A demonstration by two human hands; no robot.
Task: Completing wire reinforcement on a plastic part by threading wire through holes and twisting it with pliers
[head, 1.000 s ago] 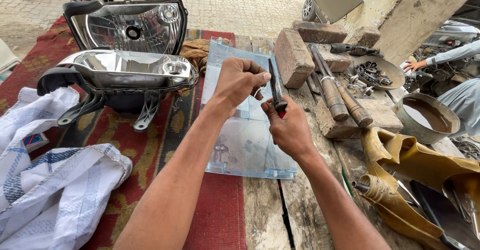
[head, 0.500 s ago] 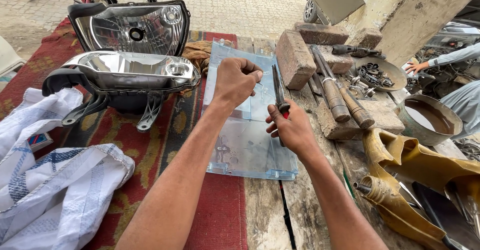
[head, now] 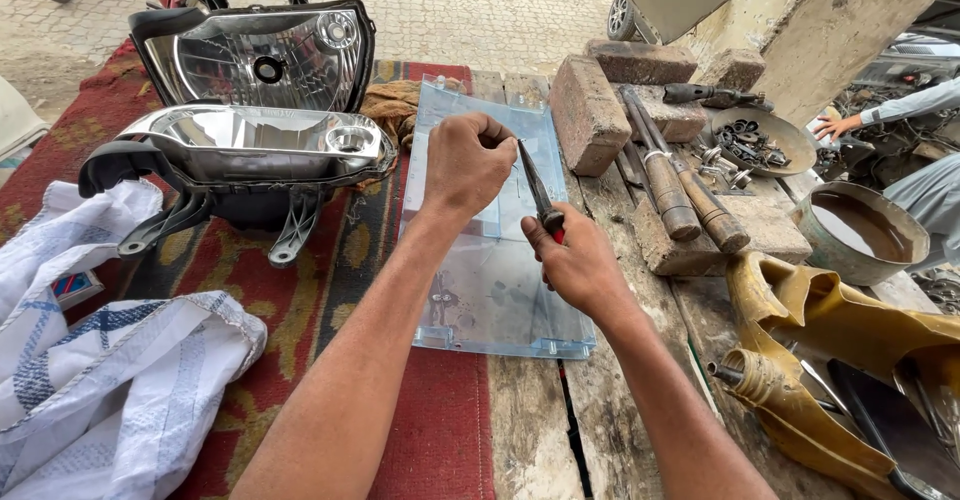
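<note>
Two hands working pliers over a clear panel.

Head view: the right hand is gripping the red-handled pliers, whose thin dark nose is pointing up from its fingers toward the left hand, which is clenching into a fist at the tip; whether it is pinching anything, I cannot tell. The pale blue, see-through panel is lying flat just under both sets of fingers. A small blue-and-red packet is peeking from the white sack, well left of the fingers.
</note>
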